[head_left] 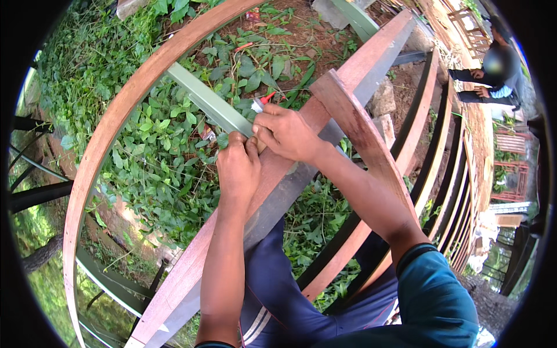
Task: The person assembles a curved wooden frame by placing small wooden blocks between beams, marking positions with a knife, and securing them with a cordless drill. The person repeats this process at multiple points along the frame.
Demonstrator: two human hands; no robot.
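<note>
My right hand point(287, 134) is closed at the edge of a long reddish wooden beam point(272, 174). A small white tube with a red tip point(259, 104) sticks out past its curled fingers. Just beside it, my left hand point(239, 165) is closed too, its fingertips pressed together where a green bar point(212, 104) meets the beam. A small pale bit shows by those fingertips, too hidden to name. A shorter brown plank point(365, 127) lies across the beam to the right of my right hand.
A large curved wooden strip point(110, 116) arcs around the left, joined to the green bar. Several curved wooden pieces point(415, 139) stand in a row at right. Leafy plants point(156, 139) cover the ground below. Another person point(493, 75) sits at the far right.
</note>
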